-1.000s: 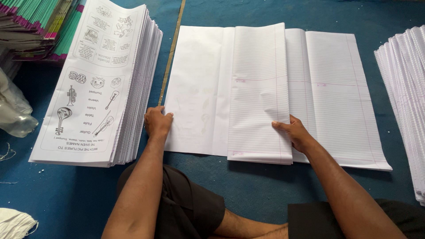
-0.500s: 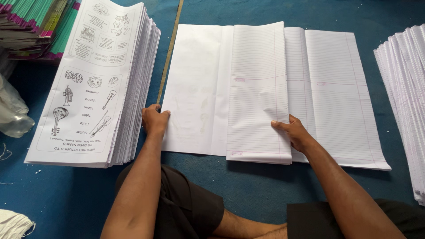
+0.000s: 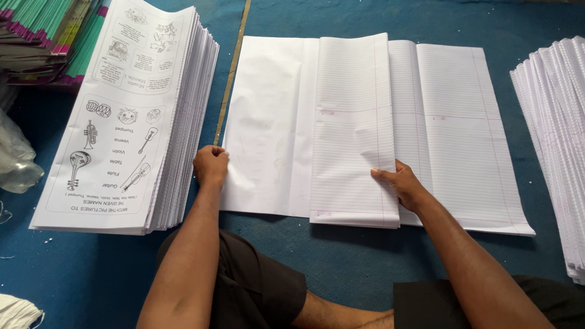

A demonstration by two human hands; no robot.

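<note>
A folded bundle of ruled white sheets [image 3: 353, 128] lies on a wide blank white sheet [image 3: 268, 122] spread over the blue floor covering. More ruled sheets [image 3: 463, 134] lie open to its right. My left hand [image 3: 211, 164] grips the left edge of the blank sheet near its lower corner, fingers curled. My right hand [image 3: 399, 183] pinches the lower right edge of the ruled bundle, thumb on top.
A tall stack of printed sheets with drawings of musical instruments [image 3: 122, 116] stands at the left. A stack of white sheets [image 3: 557, 140] runs along the right edge. Green and pink bound stacks [image 3: 42, 36] sit at the top left. A clear plastic bag [image 3: 15, 158] lies far left.
Both hands stay on the same edges. The view has shifted slightly; the sheets look unmoved.
</note>
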